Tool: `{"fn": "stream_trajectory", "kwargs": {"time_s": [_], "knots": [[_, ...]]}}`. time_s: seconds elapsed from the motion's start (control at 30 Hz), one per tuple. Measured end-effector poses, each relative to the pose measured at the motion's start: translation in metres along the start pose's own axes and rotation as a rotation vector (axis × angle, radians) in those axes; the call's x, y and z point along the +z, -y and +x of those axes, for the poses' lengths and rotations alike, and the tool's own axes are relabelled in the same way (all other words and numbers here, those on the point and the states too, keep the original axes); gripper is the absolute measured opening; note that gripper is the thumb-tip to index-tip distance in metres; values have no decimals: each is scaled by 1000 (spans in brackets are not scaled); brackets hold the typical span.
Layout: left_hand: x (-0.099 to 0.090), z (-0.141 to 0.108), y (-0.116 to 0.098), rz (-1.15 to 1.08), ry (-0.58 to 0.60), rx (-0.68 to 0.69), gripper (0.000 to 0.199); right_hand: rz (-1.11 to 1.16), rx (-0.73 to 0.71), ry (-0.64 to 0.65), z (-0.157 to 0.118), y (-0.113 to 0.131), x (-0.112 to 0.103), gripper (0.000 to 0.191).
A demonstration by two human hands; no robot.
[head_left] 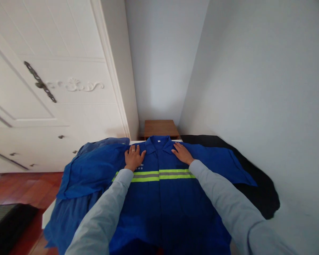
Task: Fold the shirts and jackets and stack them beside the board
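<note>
A blue work jacket (175, 198) with a yellow-green and grey reflective band across the chest lies spread out, front side up, its collar at the far end and its sleeves out to both sides. My left hand (134, 157) rests flat on the left shoulder area as I see it, above some small white print; a ring shows on one finger. On the opposite shoulder, beside the collar, my right hand (183, 153) lies with fingers stretched out. Neither hand grips the cloth. The jacket's lower end runs out of view at the bottom.
More blue clothing (77, 209) lies under the jacket on the left. Black cloth (257, 198) sticks out at the right, against the grey wall (268, 88). A small wooden stand (161, 125) is in the corner. A white wardrobe (82, 71) rises at the left.
</note>
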State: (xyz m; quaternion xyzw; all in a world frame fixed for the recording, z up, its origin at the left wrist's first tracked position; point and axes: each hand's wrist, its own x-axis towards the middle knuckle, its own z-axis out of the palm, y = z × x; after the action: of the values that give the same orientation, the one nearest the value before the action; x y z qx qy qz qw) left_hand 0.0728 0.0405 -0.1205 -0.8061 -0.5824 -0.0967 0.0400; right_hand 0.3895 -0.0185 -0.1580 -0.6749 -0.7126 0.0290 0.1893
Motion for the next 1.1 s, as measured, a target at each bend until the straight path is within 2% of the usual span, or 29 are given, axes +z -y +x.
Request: {"fn": "stream_trajectory", "kwargs": {"time_s": [0.17, 0.3, 0.5, 0.67, 0.87, 1.1], "knots": [[0, 2, 1, 20, 21, 0, 67, -105, -36, 48, 2, -12, -11, 59], [1, 3, 2, 34, 27, 6, 67, -115, -22, 70, -14, -37, -29, 62], [0, 4, 3, 32, 33, 14, 67, -77, 65, 119, -57, -89, -61, 64], [-3, 5, 2, 32, 45, 6, 66, -156, 169, 126, -82, -123, -82, 60], [-2, 6, 3, 44, 57, 5, 66, -309, 329, 43, -110, -151, -113, 52], [-1, 8, 4, 41, 71, -4, 66, -385, 439, 49, -131, -170, -155, 35]]}}
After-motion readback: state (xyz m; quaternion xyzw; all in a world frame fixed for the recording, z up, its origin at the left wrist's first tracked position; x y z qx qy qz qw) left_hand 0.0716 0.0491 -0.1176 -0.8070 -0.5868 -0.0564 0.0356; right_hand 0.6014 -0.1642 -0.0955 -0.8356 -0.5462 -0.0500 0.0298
